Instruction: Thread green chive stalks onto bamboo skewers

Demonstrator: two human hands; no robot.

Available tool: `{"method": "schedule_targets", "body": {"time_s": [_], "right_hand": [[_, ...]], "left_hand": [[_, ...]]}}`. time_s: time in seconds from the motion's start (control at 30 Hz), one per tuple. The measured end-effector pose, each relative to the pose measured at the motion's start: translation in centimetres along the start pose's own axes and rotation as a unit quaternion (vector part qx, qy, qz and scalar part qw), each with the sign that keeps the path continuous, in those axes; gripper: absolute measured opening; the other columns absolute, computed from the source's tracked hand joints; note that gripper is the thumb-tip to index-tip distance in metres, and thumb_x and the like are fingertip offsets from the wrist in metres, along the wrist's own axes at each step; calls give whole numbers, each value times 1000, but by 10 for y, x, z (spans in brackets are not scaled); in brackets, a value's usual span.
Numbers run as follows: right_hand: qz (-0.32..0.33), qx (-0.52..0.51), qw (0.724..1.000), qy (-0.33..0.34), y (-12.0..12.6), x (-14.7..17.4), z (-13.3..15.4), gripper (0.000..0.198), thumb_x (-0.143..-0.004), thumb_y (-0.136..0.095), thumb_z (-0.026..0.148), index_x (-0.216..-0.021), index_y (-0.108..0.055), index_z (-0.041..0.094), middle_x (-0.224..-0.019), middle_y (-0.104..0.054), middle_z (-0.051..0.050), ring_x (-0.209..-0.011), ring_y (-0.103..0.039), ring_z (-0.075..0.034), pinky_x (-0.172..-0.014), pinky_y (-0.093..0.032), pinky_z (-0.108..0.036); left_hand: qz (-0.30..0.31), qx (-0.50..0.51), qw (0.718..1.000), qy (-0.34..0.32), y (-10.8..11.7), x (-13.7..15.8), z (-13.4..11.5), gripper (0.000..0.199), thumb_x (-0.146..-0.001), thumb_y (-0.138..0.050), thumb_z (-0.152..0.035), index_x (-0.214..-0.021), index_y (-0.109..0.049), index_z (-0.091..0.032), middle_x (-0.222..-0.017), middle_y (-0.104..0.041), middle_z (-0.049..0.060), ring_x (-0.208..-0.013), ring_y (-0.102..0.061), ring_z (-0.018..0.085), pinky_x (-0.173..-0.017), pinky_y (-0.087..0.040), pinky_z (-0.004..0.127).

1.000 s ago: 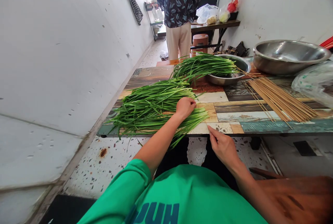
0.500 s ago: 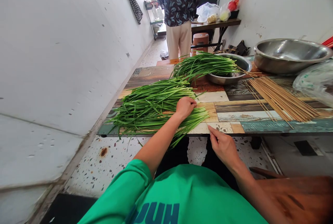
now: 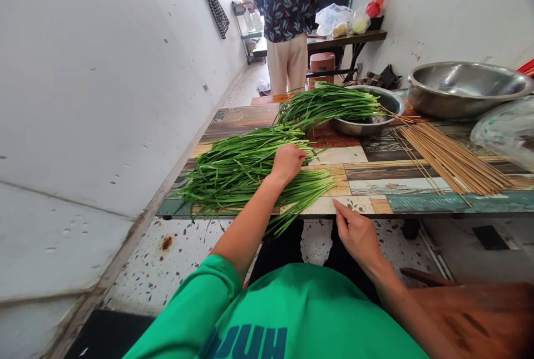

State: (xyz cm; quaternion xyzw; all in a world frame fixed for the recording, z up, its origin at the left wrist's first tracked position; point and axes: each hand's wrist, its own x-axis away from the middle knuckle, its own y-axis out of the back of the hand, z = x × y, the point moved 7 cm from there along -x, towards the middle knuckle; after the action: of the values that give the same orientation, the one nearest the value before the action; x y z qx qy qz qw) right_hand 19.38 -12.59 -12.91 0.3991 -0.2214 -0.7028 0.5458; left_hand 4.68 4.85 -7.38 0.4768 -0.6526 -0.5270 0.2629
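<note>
Head view: the left hand (image 3: 287, 162) rests curled on top of the chives (image 3: 246, 172), which lie in a long flat heap across the near left part of the worktop (image 3: 375, 181), their cut ends pointing right toward the middle. The fingers bend down into the stalks, so the hand seems to be gathering a few, though whether any are truly pinched is hidden under the knuckles. The right hand (image 3: 359, 235) sits at the near edge of the worktop, loosely open and grasping nothing, its fingertips touching the rim just beside the cut ends.

A second bunch of chives (image 3: 329, 104) drapes over a small steel bowl (image 3: 377, 119) farther back. A bundle of bamboo skewers (image 3: 448, 161) lies well to the right, with a large steel basin (image 3: 467, 87) and a plastic bag (image 3: 504, 131) beyond. Another person (image 3: 287, 19) stands at the far end of the room.

To do this well, I judge the left hand should separate a small, even bunch, keep the cut ends level, and draw the stalks out along their length so the heap stays untangled.
</note>
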Motion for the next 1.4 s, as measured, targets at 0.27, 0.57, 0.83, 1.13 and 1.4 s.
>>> {"method": "schedule_targets", "body": {"time_s": [0.27,0.57,0.83,1.13,1.4], "right_hand": [[-2,-6,1000,3,0,1,-1,39,-89,-44,22,-118,-70,16,-103,-74,-9,-78,-73,-20,-71,-56,-26],[-4,-16,1000,-1,0,3,-1,39,-88,-46,22,-118,-70,17,-102,-75,-8,-76,-73,-19,-70,-56,-24],[-9,-11,1000,-1,3,4,0,38,-88,-45,22,-117,-70,18,-95,-76,-7,-68,-72,-18,-62,-53,-23],[-17,-26,999,14,2,4,1,38,-89,-45,22,-117,-70,17,-104,-74,-8,-80,-73,-19,-71,-56,-24],[-11,-31,999,14,3,4,2,38,-89,-45,20,-117,-69,16,-106,-74,-8,-83,-73,-20,-72,-56,-25]], "left_hand": [[9,-156,988,-2,-10,5,-9,22,-87,-56,-25,-92,-75,-15,-100,-64,15,-106,-51,30,-89,-37,40],[-14,-46,999,24,-9,9,-7,15,-82,-62,-26,-90,-73,-20,-104,-66,9,-105,-52,26,-89,-38,38],[-6,83,996,33,-21,10,-2,18,-78,-69,-30,-94,-74,-23,-93,-74,1,-91,-60,19,-85,-40,31],[7,60,997,44,-25,8,-4,20,-83,-61,-26,-97,-76,-26,-105,-73,3,-104,-61,21,-92,-42,32],[18,59,998,24,-31,3,-10,23,-83,-59,-20,-96,-78,-20,-99,-75,6,-95,-64,20,-89,-45,30]]}}
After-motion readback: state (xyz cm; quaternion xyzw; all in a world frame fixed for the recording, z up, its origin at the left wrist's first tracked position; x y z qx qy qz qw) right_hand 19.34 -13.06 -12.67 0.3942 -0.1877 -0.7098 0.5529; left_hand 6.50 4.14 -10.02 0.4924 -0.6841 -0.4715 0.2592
